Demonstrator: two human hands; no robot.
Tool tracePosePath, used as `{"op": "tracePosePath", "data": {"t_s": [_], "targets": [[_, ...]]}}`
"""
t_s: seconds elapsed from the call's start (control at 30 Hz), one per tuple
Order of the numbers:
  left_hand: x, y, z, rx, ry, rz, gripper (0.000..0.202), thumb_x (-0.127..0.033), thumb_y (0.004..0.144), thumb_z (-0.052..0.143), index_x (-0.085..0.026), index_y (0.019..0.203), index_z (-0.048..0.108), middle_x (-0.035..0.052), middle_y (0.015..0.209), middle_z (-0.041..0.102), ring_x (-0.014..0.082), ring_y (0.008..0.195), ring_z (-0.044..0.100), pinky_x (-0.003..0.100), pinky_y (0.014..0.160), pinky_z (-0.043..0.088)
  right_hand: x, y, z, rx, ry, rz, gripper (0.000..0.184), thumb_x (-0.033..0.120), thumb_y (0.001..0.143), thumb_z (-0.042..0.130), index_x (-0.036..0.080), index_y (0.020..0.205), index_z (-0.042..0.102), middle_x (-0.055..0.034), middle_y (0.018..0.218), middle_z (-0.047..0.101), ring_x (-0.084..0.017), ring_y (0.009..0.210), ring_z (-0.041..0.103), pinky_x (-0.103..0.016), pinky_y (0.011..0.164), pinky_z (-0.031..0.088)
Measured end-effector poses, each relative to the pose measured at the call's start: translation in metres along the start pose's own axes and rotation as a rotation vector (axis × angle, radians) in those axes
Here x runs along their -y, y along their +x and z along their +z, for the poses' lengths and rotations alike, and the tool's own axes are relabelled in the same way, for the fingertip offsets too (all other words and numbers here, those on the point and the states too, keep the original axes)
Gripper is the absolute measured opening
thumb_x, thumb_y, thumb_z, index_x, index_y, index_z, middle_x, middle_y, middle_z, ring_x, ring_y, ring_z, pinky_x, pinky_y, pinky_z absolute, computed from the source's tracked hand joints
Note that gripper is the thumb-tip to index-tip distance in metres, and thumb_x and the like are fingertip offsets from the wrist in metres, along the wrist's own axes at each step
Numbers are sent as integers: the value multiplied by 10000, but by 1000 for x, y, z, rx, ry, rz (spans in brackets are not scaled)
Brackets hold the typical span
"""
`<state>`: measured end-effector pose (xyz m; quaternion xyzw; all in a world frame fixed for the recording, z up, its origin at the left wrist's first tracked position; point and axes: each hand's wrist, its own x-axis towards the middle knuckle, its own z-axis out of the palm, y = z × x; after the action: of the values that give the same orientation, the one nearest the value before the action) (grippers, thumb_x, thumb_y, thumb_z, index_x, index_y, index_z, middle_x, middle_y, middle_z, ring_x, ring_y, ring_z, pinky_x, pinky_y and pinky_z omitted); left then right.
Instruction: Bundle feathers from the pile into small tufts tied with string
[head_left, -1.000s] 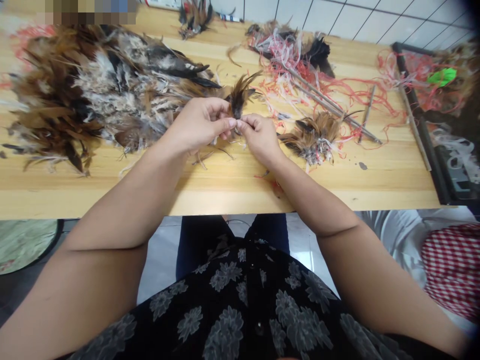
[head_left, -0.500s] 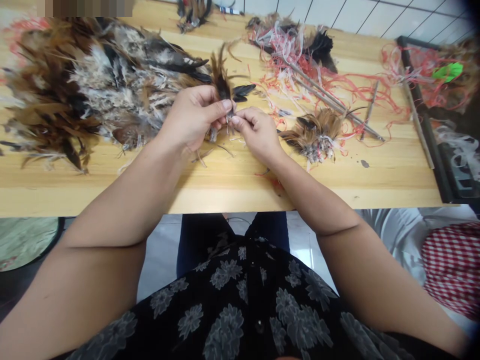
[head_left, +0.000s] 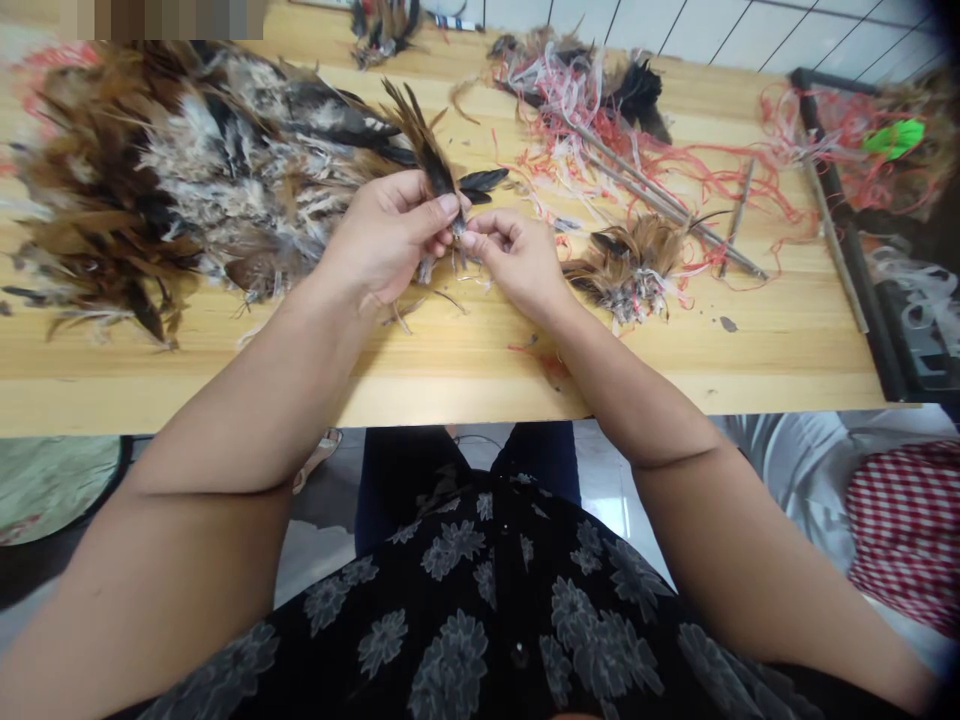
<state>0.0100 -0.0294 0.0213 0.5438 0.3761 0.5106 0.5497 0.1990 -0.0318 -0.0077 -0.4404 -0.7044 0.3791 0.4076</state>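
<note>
Between the thumb and fingers of my left hand (head_left: pixel 409 235) is a small bunch of brown and black feathers (head_left: pixel 427 145), its tips pointing up and to the left. My right hand (head_left: pixel 517 258) is closed in a pinch at the quill ends, touching or almost touching my left fingertips. What exactly the right fingers hold there is too small to tell. A dark feather (head_left: pixel 484 183) sticks out just behind the hands. To the left spreads a large pile of brown, grey and black feathers (head_left: pixel 247 170). A smaller brown feather clump (head_left: pixel 637 265) lies right of my right hand.
Thin sticks (head_left: pixel 667 205) lie across tangled red and white plastic strands (head_left: pixel 570 85) on the wooden table (head_left: pixel 450 395). A dark-framed tray (head_left: pixel 847 240) with strands and a green piece (head_left: pixel 894 140) stands at right. Another feather bunch (head_left: pixel 384 30) lies near the back edge.
The feather bunch in my left hand has tilted, its tips swinging to the left. Both hands stay together in nearly the same place. A sandalled foot now shows below the table.
</note>
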Motion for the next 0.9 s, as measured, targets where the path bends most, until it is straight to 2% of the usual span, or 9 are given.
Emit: {"op": "tracePosePath", "data": {"t_s": [0.1, 0.2, 0.4, 0.53, 0.6, 0.67, 0.77, 0.83, 0.9], "targets": [[-2, -1, 2, 14, -20, -20, 567, -697, 597, 1157, -309, 831, 817, 5, 727, 694, 170, 613, 525, 343, 546, 427, 3, -1, 0, 10, 65, 2, 519, 687, 1016, 784, 170, 993, 743, 13, 837, 644, -105, 747, 503, -266, 727, 441], [-4, -2, 2, 44, -41, -52, 552, -678, 592, 1173, -312, 818, 827, -11, 743, 700, 152, 635, 532, 326, 560, 437, 5, -1, 0, -5, 91, 0, 544, 712, 1008, 782, 175, 957, 714, 15, 819, 626, -100, 741, 503, -262, 717, 445], [-1, -1, 1, -4, -36, -46, 633, -715, 554, 1182, -281, 779, 780, -18, 701, 671, 151, 628, 498, 334, 594, 397, -2, 3, 0, -68, 70, -14, 541, 725, 1028, 750, 186, 1027, 712, 33, 779, 546, -107, 738, 490, -255, 729, 471], [6, -1, 2, -30, 20, -10, 719, -799, 582, 1141, -246, 770, 720, -18, 676, 660, 142, 586, 475, 346, 603, 382, -5, 5, -4, -89, 16, -34, 487, 678, 1080, 702, 193, 1109, 736, 52, 737, 456, -116, 715, 465, -268, 757, 483], [8, -2, 3, -20, 62, 27, 725, -813, 651, 1110, -236, 788, 693, -19, 682, 659, 141, 585, 488, 350, 608, 397, -5, 5, -5, -96, -21, -43, 460, 649, 1084, 711, 193, 1126, 747, 55, 731, 433, -122, 714, 464, -285, 786, 503], [8, -5, 3, -17, 141, 46, 661, -749, 820, 1056, -226, 787, 653, -18, 684, 655, 142, 593, 518, 352, 619, 421, -5, 4, -6, -126, -55, -69, 419, 605, 1092, 718, 192, 1145, 760, 51, 739, 437, -131, 728, 476, -305, 822, 522], [3, -11, 4, -18, 277, 18, 479, -491, 1056, 923, -210, 787, 644, -8, 693, 674, 157, 626, 593, 346, 633, 449, -7, 4, -7, -174, -92, -114, 345, 526, 1103, 724, 201, 1207, 775, 41, 767, 467, -145, 760, 503, -327, 878, 545], [-1, -14, 5, -9, 328, 3, 400, -358, 1061, 895, -207, 773, 663, -2, 675, 676, 175, 632, 627, 346, 615, 452, -9, 6, -7, -181, -113, -132, 316, 500, 1102, 729, 208, 1212, 781, 31, 804, 508, -150, 791, 529, -340, 920, 557], [-3, -14, 7, 6, 350, 3, 387, -300, 1022, 906, -210, 738, 659, -1, 633, 649, 185, 605, 628, 348, 585, 444, -11, 8, -8, -167, -139, -147, 306, 497, 1101, 730, 203, 1165, 787, 16, 854, 562, -154, 830, 564, -354, 965, 565]]}}
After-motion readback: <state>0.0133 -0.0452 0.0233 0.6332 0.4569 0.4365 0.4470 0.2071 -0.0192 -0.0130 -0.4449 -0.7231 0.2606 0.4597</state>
